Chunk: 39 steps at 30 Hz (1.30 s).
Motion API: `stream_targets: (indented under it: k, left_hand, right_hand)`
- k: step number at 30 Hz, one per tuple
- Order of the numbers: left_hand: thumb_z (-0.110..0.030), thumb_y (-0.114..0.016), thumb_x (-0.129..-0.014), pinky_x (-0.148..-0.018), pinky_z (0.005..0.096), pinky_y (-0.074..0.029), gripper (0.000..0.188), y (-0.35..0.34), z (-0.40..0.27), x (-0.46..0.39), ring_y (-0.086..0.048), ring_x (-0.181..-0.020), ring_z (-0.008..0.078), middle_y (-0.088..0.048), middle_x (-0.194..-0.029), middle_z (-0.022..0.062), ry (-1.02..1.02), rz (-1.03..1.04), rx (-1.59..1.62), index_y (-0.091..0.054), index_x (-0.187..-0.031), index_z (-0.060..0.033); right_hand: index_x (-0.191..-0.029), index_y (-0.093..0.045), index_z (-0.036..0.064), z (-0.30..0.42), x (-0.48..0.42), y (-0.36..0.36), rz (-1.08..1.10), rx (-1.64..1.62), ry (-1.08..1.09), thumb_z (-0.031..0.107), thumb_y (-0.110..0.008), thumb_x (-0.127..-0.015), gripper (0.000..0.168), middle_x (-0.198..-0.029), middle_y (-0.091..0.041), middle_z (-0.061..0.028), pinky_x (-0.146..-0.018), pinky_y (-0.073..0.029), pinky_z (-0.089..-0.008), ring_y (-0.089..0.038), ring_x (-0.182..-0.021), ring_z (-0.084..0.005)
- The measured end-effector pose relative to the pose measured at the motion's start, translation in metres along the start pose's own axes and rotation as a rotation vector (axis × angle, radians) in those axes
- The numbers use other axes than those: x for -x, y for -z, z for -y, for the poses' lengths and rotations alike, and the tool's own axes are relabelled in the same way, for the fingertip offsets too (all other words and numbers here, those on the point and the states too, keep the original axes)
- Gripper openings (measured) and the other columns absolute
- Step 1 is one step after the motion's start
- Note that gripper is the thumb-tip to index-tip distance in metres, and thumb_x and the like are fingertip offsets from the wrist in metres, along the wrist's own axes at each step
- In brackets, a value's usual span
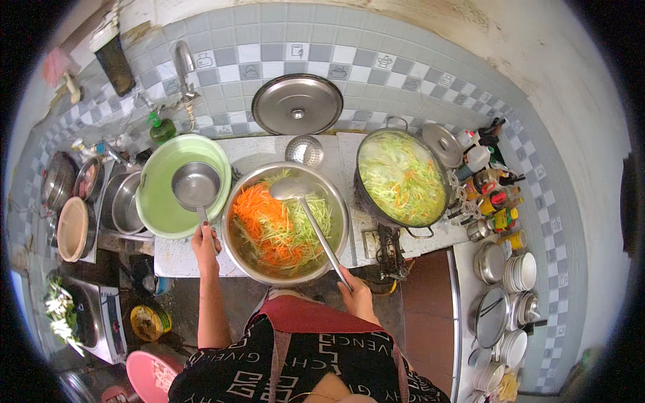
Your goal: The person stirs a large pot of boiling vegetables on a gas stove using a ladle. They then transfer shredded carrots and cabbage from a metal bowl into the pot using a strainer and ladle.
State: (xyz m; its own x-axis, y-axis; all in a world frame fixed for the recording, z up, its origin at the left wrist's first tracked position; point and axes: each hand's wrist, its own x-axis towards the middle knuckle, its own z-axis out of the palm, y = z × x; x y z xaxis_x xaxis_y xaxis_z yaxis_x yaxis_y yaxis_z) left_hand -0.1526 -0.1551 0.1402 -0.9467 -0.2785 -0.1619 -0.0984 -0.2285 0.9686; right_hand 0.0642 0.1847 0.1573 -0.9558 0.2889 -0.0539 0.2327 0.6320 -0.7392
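My left hand [205,247] grips the handle of a metal saucepan-shaped dipper [196,185], held over a pale green plastic basin [151,214]. In my right hand [357,293] is the long handle of a metal ladle [322,226]. Its bowl lies face down over the shredded vegetables in a large steel bowl [338,247]. Orange shreds, like carrot [262,209], fill the left and front of that bowl. Pale green shreds [315,216] lie at the right. A wide pot [400,176] to the right holds similar shreds in liquid, with steam above.
A perforated skimmer [304,151] lies behind the steel bowl, below a large lid [297,105] leaning on the tiles. The pot stands over a gas burner [392,252]. Bottles [476,158] and stacked plates [519,272] line the right side. A faucet [185,65] rises behind the basin.
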Motion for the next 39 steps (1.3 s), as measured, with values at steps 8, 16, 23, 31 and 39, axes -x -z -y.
stream_targets:
  k: [8, 16, 23, 31, 39]
  left_hand:
    - [-0.035, -0.053, -0.098, -0.037, 0.0251, -0.032, 0.034, 0.053, 0.039, -0.060, -0.043, -0.042, 0.0086, -0.050, -0.067, 0.0017, 0.113, -0.001, -0.090, -0.056, -0.083, -0.0050]
    - [-0.044, -0.053, -0.096, -0.036, 0.0257, -0.033, 0.074, 0.044, 0.040, -0.073, -0.045, -0.040, 0.0111, -0.059, -0.075, 0.0098, 0.171, 0.003, -0.286, -0.019, -0.149, -0.0035]
    - [-0.049, -0.048, -0.097, -0.038, 0.0260, -0.038, 0.074, 0.047, 0.038, -0.062, -0.052, -0.045, 0.0136, -0.060, -0.075, 0.0101, 0.158, -0.003, -0.450, -0.017, -0.149, -0.0062]
    - [-0.047, -0.043, -0.098, -0.041, 0.0259, -0.048, 0.073, 0.070, 0.039, -0.044, -0.067, -0.075, 0.0230, -0.053, -0.126, 0.0244, 0.073, -0.247, -0.549, -0.014, -0.149, -0.0030]
    - [-0.039, -0.048, -0.099, -0.042, 0.0290, -0.047, 0.065, 0.088, 0.025, -0.001, -0.064, -0.080, 0.0197, -0.051, -0.120, 0.0161, -0.025, -0.342, -0.544, -0.023, -0.145, -0.0009]
  right_hand:
    - [-0.144, -0.040, 0.011, -0.008, -0.024, -0.054, -0.057, -0.008, 0.110, 0.005, -0.063, -0.087, 0.061, -0.114, -0.062, -0.0258, -0.081, -0.051, -0.0418, -0.062, -0.101, -0.0414]
    - [-0.152, -0.012, 0.015, -0.034, -0.013, -0.071, 0.173, 0.012, 0.065, 0.014, -0.058, -0.092, 0.076, -0.104, -0.060, -0.0289, -0.071, -0.049, -0.0522, -0.060, -0.087, -0.0490]
    - [-0.127, -0.051, -0.003, -0.044, -0.044, -0.036, -0.158, -0.014, 0.104, 0.005, -0.048, -0.094, 0.034, -0.099, -0.061, -0.0291, -0.082, -0.049, -0.0461, -0.059, -0.093, -0.0455]
    - [-0.127, -0.048, -0.002, -0.121, -0.157, -0.066, -0.261, 0.250, 0.201, 0.009, -0.051, -0.093, 0.035, -0.116, -0.050, -0.0253, -0.090, -0.045, -0.0455, -0.053, -0.106, -0.0428]
    - [-0.141, -0.034, -0.002, -0.208, -0.231, -0.142, 0.148, 0.690, 0.097, 0.023, -0.070, -0.077, 0.077, -0.136, -0.041, -0.0263, -0.102, -0.040, -0.0429, -0.042, -0.125, -0.0395]
